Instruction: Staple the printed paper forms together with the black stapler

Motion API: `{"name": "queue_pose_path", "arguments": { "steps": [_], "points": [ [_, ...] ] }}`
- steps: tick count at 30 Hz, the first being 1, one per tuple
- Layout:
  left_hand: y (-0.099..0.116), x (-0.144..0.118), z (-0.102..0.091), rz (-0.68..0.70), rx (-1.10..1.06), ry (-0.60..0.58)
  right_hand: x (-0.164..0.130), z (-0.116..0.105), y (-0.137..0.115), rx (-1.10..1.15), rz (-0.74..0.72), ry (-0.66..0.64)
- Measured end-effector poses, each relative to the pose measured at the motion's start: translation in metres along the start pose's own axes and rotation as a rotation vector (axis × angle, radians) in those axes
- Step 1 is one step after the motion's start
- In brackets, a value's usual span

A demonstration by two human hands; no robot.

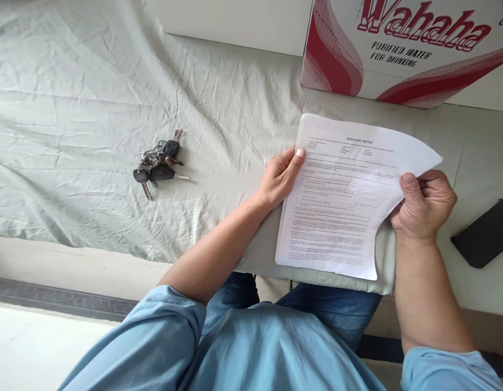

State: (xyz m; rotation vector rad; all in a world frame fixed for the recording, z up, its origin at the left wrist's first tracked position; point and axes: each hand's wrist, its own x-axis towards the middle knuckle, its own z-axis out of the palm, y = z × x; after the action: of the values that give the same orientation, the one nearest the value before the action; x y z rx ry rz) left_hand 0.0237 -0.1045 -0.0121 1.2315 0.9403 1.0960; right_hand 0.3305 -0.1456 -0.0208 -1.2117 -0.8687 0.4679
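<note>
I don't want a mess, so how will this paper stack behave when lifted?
The paper stack will probably flop, since its top sheet bends near the right hand. Sheets might slide apart: edges look slightly uneven, and no clip shows.

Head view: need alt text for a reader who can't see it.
A person's left hand and right hand hold printed papers headed "Overleaf Notes" by opposite edges over a pale cloth. Keys lie on the cloth at left, a flat black object at right, and a red-and-white water box stands beyond.
</note>
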Motion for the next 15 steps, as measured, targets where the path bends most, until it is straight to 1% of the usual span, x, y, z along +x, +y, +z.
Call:
{"name": "queue_pose_path", "arguments": {
  "steps": [7, 12, 15],
  "points": [
    [-0.0001, 0.0, 0.0001, -0.006, 0.008, -0.013, -0.0023, 0.0005, -0.0028, -0.015, 0.024, 0.0],
    [0.0005, -0.0003, -0.0006, 0.005, 0.036, -0.02, -0.0039, 0.0013, -0.0048, -0.082, 0.039, -0.005],
    [-0.0023, 0.0011, -0.0016, 0.007, 0.031, 0.004, -0.0036, 0.0011, -0.0072, -0.103, 0.028, -0.049]
  ]
}}
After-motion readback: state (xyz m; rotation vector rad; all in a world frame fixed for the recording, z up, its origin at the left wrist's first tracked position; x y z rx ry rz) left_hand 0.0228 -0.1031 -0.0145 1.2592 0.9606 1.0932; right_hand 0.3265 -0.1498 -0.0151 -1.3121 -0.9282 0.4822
